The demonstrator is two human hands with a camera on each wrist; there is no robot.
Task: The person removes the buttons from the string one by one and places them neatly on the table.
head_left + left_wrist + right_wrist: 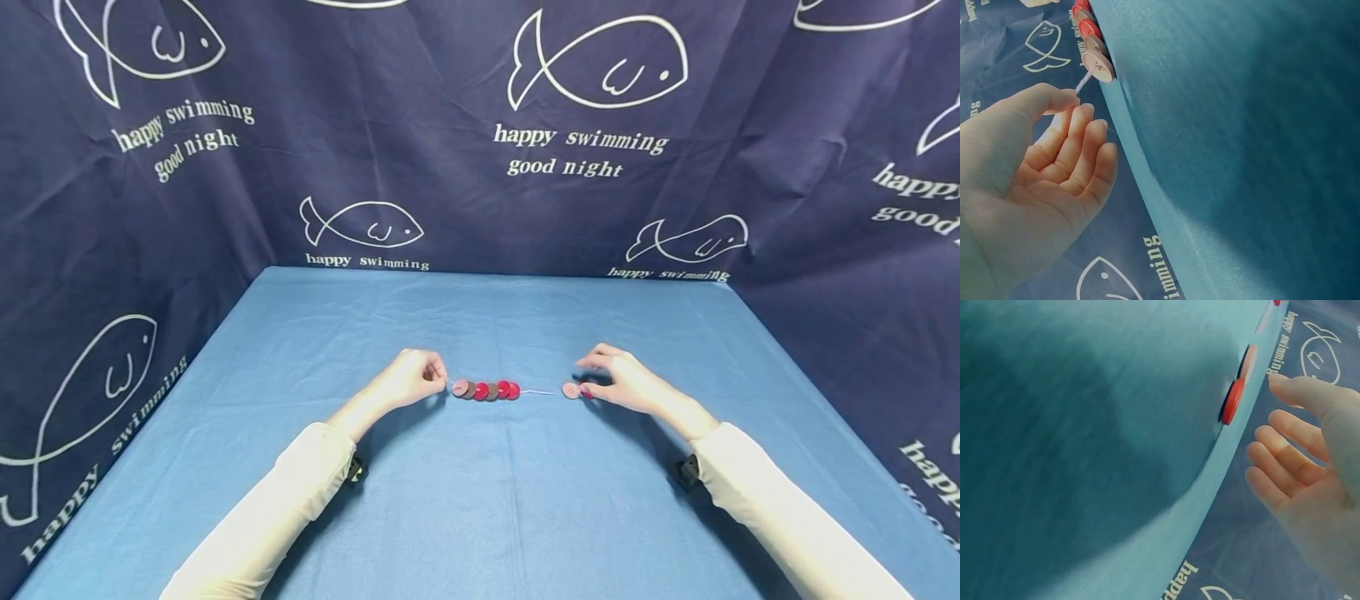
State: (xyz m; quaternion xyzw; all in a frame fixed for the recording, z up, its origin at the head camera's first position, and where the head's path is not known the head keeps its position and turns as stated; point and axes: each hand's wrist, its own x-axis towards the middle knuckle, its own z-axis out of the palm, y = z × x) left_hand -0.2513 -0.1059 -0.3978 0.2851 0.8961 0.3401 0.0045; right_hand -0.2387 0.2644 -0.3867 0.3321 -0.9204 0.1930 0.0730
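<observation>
A row of several red and pink buttons (pixel 486 390) lies threaded on a pale thread (pixel 536 392) at the middle of the blue table (pixel 480 500). My left hand (pixel 442 383) pinches the thread's left end just beside the first button. In the left wrist view the thumb and forefinger of my left hand (pixel 1075 100) pinch the thread (pixel 1083 81) next to the buttons (pixel 1094 59). My right hand (pixel 588 375) hovers over a pink button (pixel 572 390) at the thread's right end. In the right wrist view my right hand (pixel 1275 409) has relaxed fingers close to a red button (pixel 1232 401) and a pink button (pixel 1249 360).
A dark blue cloth with white fish drawings and lettering (pixel 585 150) walls the table at the back and on both sides. Both forearms wear white sleeves (pixel 292 492).
</observation>
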